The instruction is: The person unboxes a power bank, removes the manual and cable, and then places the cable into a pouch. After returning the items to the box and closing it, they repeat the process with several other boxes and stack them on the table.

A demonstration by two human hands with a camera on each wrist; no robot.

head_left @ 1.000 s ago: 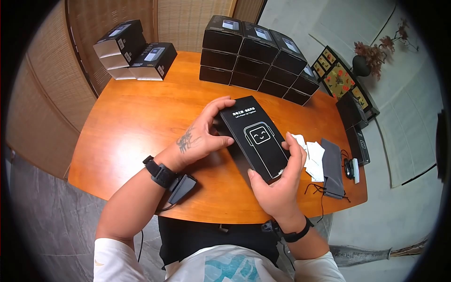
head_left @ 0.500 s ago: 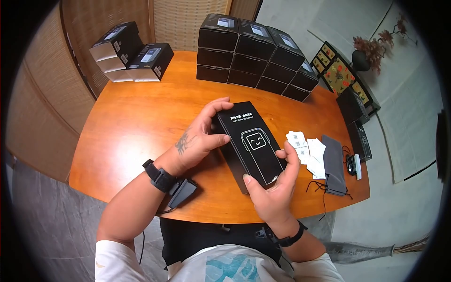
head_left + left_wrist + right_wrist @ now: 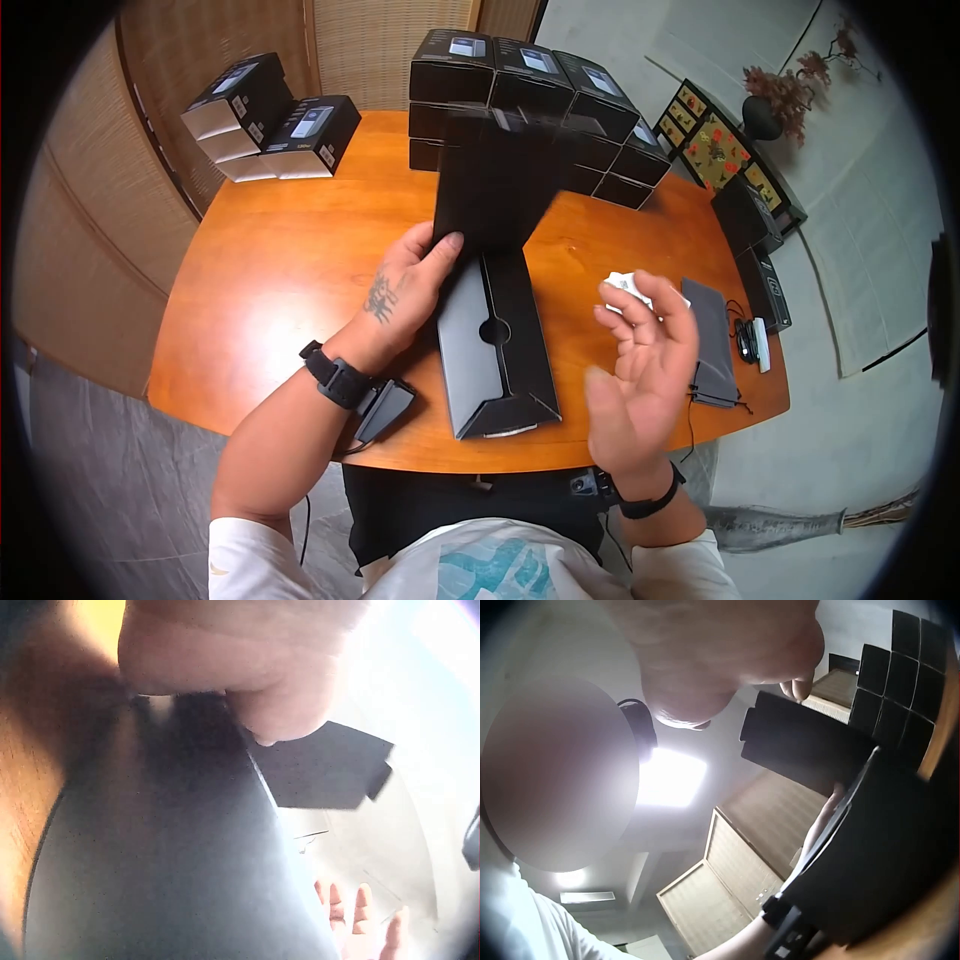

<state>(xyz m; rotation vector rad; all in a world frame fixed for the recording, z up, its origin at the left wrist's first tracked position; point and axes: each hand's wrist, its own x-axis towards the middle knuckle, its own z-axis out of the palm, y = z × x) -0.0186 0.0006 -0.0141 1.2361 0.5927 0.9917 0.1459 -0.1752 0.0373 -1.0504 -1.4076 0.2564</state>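
A black carton (image 3: 530, 350) lies on the wooden table with its lid flap (image 3: 500, 190) standing up at the far end, blurred. A round notch shows in the carton's inner top panel. My left hand (image 3: 405, 290) grips the carton at its far left, thumb at the foot of the raised flap; some fingers are hidden behind. My right hand (image 3: 650, 380) is held apart to the right, palm up, fingers loosely bent and holding nothing. The left wrist view shows the carton's side (image 3: 172, 847) below my hand, and the right wrist view shows the raised flap (image 3: 802, 739) too.
White papers (image 3: 618, 280), a grey drawstring pouch (image 3: 712, 340) and a coiled cable (image 3: 743, 345) lie at the right. A tall stack of black cartons (image 3: 450, 80) stands at the back, with a smaller group (image 3: 320, 130) at back left.
The lid flap with the smiling-face print has swung up and away from me. My right hand has let go of the carton's near end and drawn off to the right.
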